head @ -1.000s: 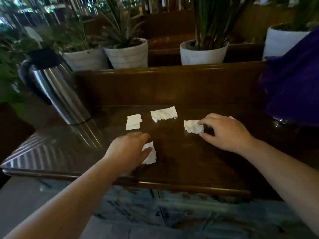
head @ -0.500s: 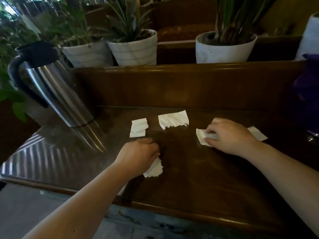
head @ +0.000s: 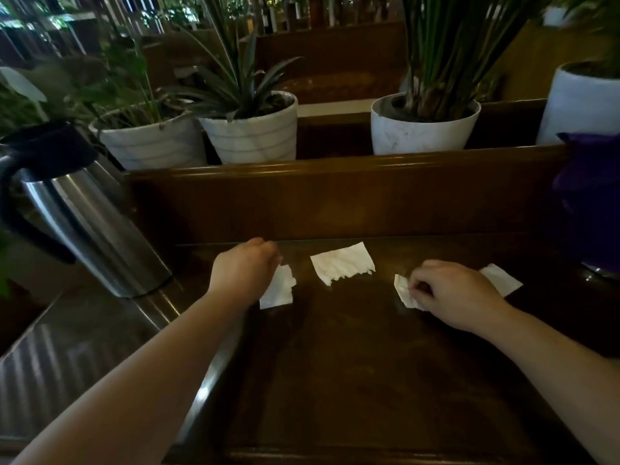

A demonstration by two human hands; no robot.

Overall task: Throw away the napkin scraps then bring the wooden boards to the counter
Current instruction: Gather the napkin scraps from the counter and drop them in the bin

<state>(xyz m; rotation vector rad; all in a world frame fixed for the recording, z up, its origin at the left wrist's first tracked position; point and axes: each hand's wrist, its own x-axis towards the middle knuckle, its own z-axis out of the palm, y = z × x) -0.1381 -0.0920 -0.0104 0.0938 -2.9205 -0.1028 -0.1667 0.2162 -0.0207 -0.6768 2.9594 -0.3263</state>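
1. My left hand (head: 243, 268) curls over a napkin scrap (head: 278, 290) on the dark wooden table (head: 352, 380); I can't tell whether the fingers have it pinched.
2. My right hand (head: 456, 297) is clenched on a crumpled scrap (head: 404, 292), thumb and fingers nipping its edge.
3. A torn scrap (head: 342, 263) lies loose between the hands.
4. One more scrap (head: 501, 280) peeks out behind my right hand.
5. A steel jug (head: 84, 216) stands at the left.

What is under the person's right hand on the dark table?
Under the right hand lies a white napkin scrap, its left end pinched in the fingers. Another scrap sticks out behind the hand. The covered parts cannot be seen.
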